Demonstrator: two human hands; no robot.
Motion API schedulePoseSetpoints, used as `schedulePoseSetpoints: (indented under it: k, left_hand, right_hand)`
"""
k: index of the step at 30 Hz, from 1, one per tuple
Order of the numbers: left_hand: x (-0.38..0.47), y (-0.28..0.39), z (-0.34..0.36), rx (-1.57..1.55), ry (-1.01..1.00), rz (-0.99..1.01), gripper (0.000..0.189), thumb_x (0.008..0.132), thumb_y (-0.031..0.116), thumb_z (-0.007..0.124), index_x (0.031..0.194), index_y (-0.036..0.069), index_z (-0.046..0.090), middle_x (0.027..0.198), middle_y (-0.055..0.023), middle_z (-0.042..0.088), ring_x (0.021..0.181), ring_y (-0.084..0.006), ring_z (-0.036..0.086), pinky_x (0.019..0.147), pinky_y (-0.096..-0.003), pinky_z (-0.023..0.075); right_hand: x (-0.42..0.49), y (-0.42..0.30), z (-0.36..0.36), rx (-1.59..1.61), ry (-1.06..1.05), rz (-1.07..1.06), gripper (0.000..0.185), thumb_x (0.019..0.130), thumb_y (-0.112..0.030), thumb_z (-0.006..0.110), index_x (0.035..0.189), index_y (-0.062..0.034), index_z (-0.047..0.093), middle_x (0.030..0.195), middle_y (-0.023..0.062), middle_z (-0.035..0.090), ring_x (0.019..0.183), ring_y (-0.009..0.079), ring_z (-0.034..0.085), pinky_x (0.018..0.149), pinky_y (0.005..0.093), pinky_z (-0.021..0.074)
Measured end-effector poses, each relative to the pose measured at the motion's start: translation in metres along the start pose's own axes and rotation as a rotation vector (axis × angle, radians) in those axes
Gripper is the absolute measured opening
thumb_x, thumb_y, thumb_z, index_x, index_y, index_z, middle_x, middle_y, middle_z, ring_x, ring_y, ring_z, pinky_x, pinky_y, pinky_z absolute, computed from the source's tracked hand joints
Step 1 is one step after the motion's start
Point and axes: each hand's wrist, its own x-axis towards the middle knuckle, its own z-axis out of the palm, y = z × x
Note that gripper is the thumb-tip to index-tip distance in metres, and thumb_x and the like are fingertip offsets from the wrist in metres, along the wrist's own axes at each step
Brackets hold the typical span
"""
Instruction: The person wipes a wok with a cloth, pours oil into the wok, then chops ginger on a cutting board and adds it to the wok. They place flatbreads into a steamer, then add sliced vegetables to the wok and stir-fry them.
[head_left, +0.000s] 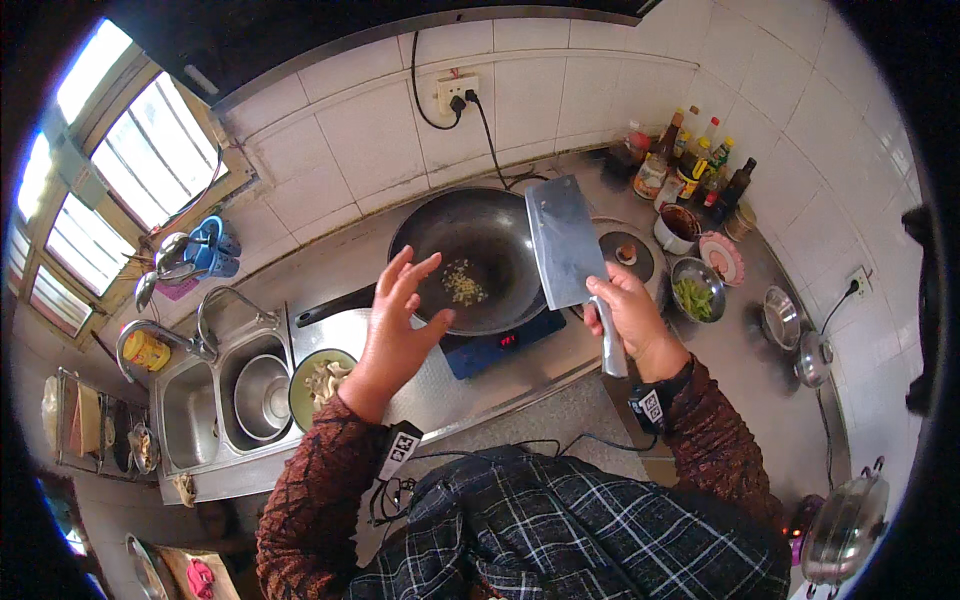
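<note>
My right hand (626, 319) is closed around the metal handle of a broad cleaver (566, 236), whose blade points up and overlaps the right rim of a dark wok (502, 225). Over the wok's left front edge, my left hand (397, 334) is raised with its fingers spread and nothing in them. Chopped pale bits, perhaps garlic, (463, 284) lie in the bottom of the wok. Under the wok is a blue induction cooker (491, 356) with a lit red display. A green bowl (300, 382) of pale sliced food (328, 380) stands left of my left hand, partly hidden by it.
Left is a double steel sink (187, 420) with a metal basin (262, 397). To the right are a metal bowl of green vegetables (694, 292), a pink-rimmed plate (722, 259) and several sauce bottles (682, 169). The wok's black handle (334, 306) points left. A power cord (487, 142) runs behind it.
</note>
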Motion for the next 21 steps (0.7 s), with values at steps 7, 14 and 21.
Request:
schedulePoseSetpoints:
  k: [7, 14, 21]
  left_hand:
    - [-0.010, -0.010, 0.058, 0.023, -0.326, -0.185, 0.031, 0.101, 0.028, 0.067, 0.113, 0.000, 0.072, 0.100, -0.0149, 0.074, 0.088, -0.0221, 0.068, 0.083, -0.0350, 0.0540]
    - [-0.022, 0.007, 0.086, -0.447, -0.201, -0.446, 0.029, 0.107, 0.029, 0.057, 0.119, 0.003, 0.052, 0.082, -0.0031, 0.062, 0.066, -0.0114, 0.060, 0.056, -0.0285, 0.0488]
    - [-0.040, 0.012, 0.045, -0.265, -0.113, -0.476, 0.029, 0.105, 0.032, 0.061, 0.096, 0.006, 0.051, 0.065, -0.0003, 0.051, 0.048, -0.0102, 0.048, 0.042, -0.0303, 0.0389]
  right_hand:
    - [0.030, 0.022, 0.028, 0.315, -0.145, 0.084, 0.024, 0.103, -0.014, 0.061, 0.124, -0.0063, 0.056, 0.113, 0.0063, 0.064, 0.094, 0.0220, 0.071, 0.074, 0.0314, 0.0610]
    - [0.043, 0.041, 0.085, 0.226, -0.386, 0.021, 0.041, 0.103, -0.019, 0.063, 0.141, -0.0074, 0.050, 0.123, 0.0039, 0.064, 0.110, 0.0157, 0.061, 0.090, 0.0312, 0.0523]
    - [0.064, -0.010, 0.089, -1.209, -0.151, -1.174, 0.061, 0.103, -0.033, 0.056, 0.156, -0.0092, 0.040, 0.159, 0.0171, 0.040, 0.149, 0.0338, 0.035, 0.122, 0.0490, 0.0231]
